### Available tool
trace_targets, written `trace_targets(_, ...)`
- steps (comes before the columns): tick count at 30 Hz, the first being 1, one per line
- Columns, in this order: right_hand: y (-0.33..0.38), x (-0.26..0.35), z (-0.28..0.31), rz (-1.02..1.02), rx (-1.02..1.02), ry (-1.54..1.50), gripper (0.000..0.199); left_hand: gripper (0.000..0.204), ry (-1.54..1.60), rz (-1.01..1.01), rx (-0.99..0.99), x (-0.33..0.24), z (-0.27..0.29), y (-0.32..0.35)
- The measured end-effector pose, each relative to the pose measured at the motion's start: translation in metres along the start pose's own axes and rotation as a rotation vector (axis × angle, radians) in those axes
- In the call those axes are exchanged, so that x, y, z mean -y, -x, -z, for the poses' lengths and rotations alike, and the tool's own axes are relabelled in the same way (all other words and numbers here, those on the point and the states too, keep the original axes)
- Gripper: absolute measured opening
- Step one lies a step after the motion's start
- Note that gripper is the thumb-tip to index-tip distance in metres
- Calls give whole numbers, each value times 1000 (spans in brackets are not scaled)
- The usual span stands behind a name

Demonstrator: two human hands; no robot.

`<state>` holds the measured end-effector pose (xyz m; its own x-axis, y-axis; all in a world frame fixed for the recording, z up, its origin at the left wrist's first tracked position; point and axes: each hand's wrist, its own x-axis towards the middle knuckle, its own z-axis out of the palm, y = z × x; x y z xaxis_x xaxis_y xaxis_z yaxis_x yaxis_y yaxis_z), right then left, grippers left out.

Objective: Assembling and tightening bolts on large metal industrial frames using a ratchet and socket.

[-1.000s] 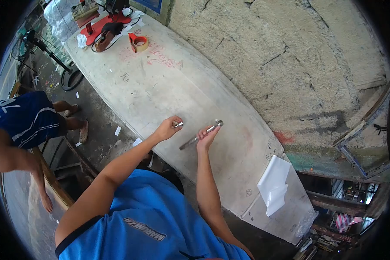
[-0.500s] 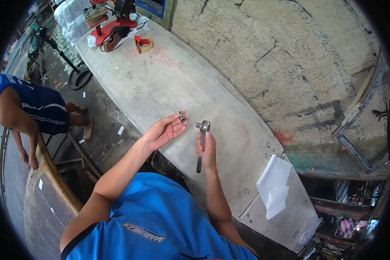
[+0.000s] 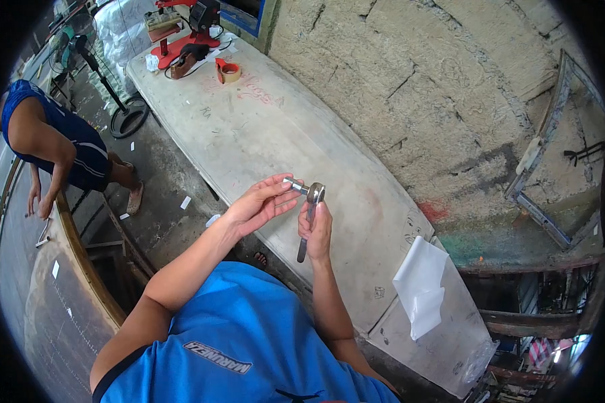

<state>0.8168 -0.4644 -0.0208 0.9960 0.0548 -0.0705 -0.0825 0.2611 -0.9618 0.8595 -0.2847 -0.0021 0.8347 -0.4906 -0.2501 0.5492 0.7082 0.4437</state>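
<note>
Above the pale tabletop [image 3: 336, 221], my right hand [image 3: 317, 232] wraps round the handle of a ratchet wrench [image 3: 316, 194], its round head up and its drive side facing left. My left hand [image 3: 265, 205] pinches a small shiny metal socket [image 3: 293, 183] between thumb and fingers. The socket meets the drive side of the ratchet head; how deep it sits on the drive is hidden.
A red press machine [image 3: 188, 40] and a tape dispenser [image 3: 228, 71] stand at the table's far end. White sheets [image 3: 422, 285] lie at the right. A person in blue [image 3: 57, 134] leans over another table at left. A rough wall [image 3: 410, 87] borders the far side.
My left hand has brought the socket rightward to the ratchet's head, closing the gap between them. At left, the other person's hands have shifted slightly on the other table.
</note>
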Motion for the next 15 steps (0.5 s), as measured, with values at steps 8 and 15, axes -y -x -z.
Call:
trace_targets(8,13,-1,5,-35,20,-117,47,27,-126,-47,-2,12,-7,19)
trace_targets(15,17,3,11,-75,107,-152,48,30,-299,-126,63,3,-9,27)
